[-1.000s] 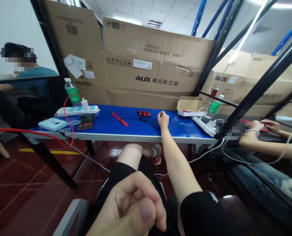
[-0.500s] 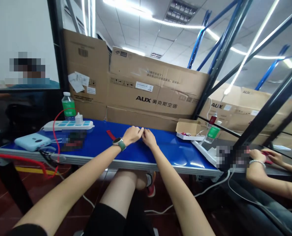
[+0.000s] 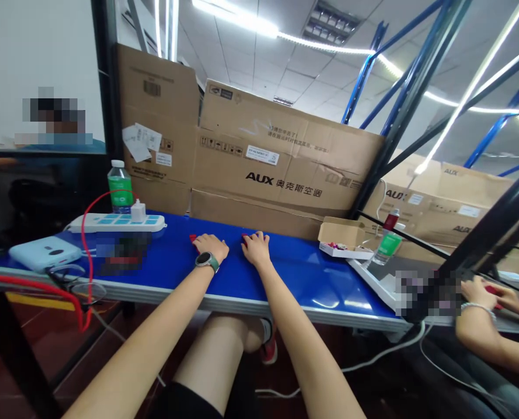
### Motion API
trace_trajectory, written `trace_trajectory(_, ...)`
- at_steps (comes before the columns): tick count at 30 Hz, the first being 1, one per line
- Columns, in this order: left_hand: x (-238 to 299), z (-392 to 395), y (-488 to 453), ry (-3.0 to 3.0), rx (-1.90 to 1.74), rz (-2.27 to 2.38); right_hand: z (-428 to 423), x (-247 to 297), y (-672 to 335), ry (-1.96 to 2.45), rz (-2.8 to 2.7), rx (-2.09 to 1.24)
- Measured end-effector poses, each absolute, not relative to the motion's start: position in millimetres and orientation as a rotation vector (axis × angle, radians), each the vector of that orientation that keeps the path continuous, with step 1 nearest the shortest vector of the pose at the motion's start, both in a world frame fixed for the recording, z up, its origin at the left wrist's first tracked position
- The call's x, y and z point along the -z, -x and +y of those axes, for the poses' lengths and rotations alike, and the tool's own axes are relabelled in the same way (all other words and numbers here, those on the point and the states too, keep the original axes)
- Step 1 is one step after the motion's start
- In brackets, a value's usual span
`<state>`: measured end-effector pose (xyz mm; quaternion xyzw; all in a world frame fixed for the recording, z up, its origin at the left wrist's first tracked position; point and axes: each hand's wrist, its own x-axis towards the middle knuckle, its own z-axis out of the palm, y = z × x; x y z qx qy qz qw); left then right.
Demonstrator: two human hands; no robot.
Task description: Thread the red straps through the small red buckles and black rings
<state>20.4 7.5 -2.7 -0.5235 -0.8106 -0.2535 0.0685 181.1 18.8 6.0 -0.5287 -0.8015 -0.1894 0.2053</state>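
My left hand (image 3: pixel 213 249), with a green-banded watch (image 3: pixel 207 260) on its wrist, lies palm down on the blue table. Its fingers look spread, and they cover most of a red strip (image 3: pixel 193 238) whose end shows at the left. A short gap away, my right hand (image 3: pixel 256 249) rests with bent fingers around a small red piece (image 3: pixel 244 237). Only a bit of that piece shows beside the fingertips, so its kind is unclear.
At the left are a power strip (image 3: pixel 110 223) with a white plug, a light-blue power bank (image 3: pixel 45 254) and a green-labelled bottle (image 3: pixel 120 189). An opened small box (image 3: pixel 345 251) stands at the right. Cardboard (image 3: pixel 276 163) walls the back. A co-worker's hands (image 3: pixel 482 294) work at far right.
My hands were together at the table's middle and have moved apart. The left has gone left onto the red strip. The view has shifted slightly.
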Motion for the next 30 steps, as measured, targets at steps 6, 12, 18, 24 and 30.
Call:
trace_trajectory(6,10,18,-9,1.696,0.848,-2.444,16,-7,-178,1.413,-2.295,0.545)
trace_trajectory(12,8,19,18,1.949,0.753,-2.465,10,-7,-169,1.399,-2.282,0.505)
trace_trajectory(18,-1,13,24,1.948,0.766,-2.318,9,-4,-165,1.451,-2.266,0.492)
trace_trajectory(24,-9,14,10,2.279,1.004,-1.710,11,-10,-171,1.339,-2.150,0.305)
trace_trajectory(30,-13,10,-13,2.582,1.076,-1.215,21,-9,-184,1.067,-1.953,0.051)
